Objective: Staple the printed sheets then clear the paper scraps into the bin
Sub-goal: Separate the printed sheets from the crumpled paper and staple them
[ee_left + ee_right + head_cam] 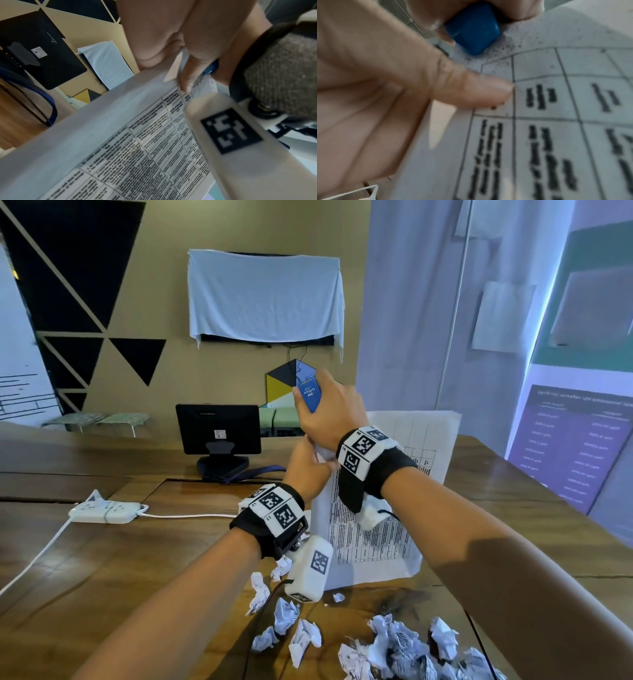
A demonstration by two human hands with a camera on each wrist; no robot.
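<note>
Head view: my right hand (334, 409) grips a small blue plastic stapler (309, 395) at the top corner of the printed white sheets (373, 529), which my left hand (306, 465) pinches upright above the brown wooden worktop (102, 559); crumpled paper scraps (394, 645) lie near me. Left wrist view: the sheets' (120, 142) printed table fills the frame. Right wrist view: my fingers (426, 16) curl round the stapler (473, 28), touching the sheets (556, 108).
</note>
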